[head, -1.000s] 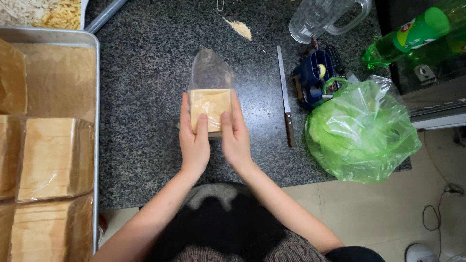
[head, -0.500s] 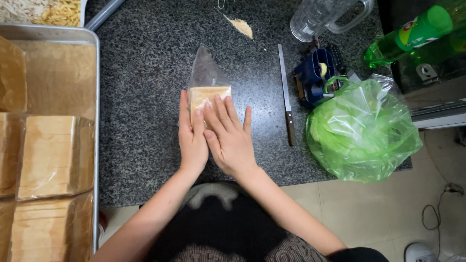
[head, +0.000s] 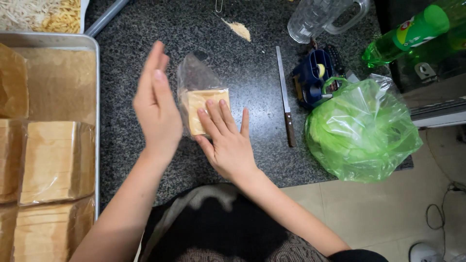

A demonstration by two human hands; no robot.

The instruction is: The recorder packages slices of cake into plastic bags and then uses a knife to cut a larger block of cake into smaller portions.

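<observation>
While the right hand (head: 225,140) presses flat, fingers spread, on a pale yellow sandwich in a clear plastic bag (head: 201,104), the left hand (head: 156,104) hovers open just beside it, holding nothing. It all sits on a speckled dark granite counter (head: 242,63), metal tray of bagged bread (head: 94,97) at left, wooden-handled knife (head: 285,104) and green plastic bag (head: 361,131) to the right, beige tiled floor (head: 378,213) below.

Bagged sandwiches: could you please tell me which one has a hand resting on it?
The small bagged sandwich alone on the dark counter, under the right hand; the others sit untouched in the tray.
</observation>
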